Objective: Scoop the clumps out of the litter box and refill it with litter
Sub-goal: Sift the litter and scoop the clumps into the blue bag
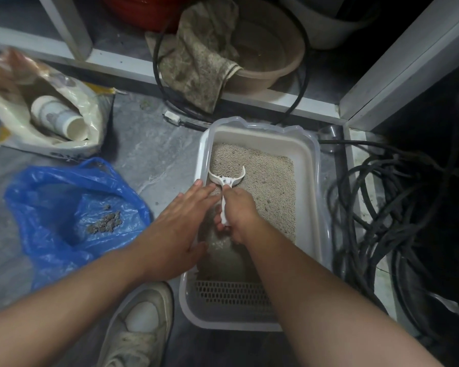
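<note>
A white litter box [314, 181] stands on the floor, with pale litter [268, 178] piled toward its far end and bare bottom near me. My right hand [236, 210] grips the handle of a white scoop [227, 178], whose head lies on the litter. My left hand [178, 221] lies flat with straight fingers on the box's left rim. To the left, an open blue plastic bag [64, 207] holds grey clumps [105, 223]. An opened litter sack [37, 102] with a white cup inside lies at far left.
Black cables [398, 213] coil on the floor right of the box. A beige basin [265, 49] with a dirty cloth [196, 56] sits on the low shelf behind. My white shoe [141, 324] stands beside the box's near left corner.
</note>
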The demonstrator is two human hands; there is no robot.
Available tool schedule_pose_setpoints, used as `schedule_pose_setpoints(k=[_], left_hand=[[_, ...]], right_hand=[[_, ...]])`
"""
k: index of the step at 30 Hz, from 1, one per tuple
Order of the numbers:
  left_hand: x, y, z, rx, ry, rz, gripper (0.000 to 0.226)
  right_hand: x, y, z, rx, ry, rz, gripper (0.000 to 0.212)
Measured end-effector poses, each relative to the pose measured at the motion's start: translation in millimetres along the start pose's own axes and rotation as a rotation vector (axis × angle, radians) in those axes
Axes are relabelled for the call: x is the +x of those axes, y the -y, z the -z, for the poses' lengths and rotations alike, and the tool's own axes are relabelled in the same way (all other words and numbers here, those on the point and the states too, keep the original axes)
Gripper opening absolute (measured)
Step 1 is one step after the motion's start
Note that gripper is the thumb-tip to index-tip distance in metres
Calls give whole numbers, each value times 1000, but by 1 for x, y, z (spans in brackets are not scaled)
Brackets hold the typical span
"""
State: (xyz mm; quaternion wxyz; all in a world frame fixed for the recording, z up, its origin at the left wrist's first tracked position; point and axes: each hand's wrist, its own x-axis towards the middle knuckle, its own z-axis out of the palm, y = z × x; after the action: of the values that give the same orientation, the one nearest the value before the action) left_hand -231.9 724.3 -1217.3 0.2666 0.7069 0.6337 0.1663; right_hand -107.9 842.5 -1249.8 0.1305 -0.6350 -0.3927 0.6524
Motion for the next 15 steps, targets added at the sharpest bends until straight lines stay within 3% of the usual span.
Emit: schedule_pose_setpoints(k=[15], left_hand=[[0, 0, -2, 15, 3, 2, 96]], right_hand=[[-54, -21, 38, 128, -53, 183, 28]])
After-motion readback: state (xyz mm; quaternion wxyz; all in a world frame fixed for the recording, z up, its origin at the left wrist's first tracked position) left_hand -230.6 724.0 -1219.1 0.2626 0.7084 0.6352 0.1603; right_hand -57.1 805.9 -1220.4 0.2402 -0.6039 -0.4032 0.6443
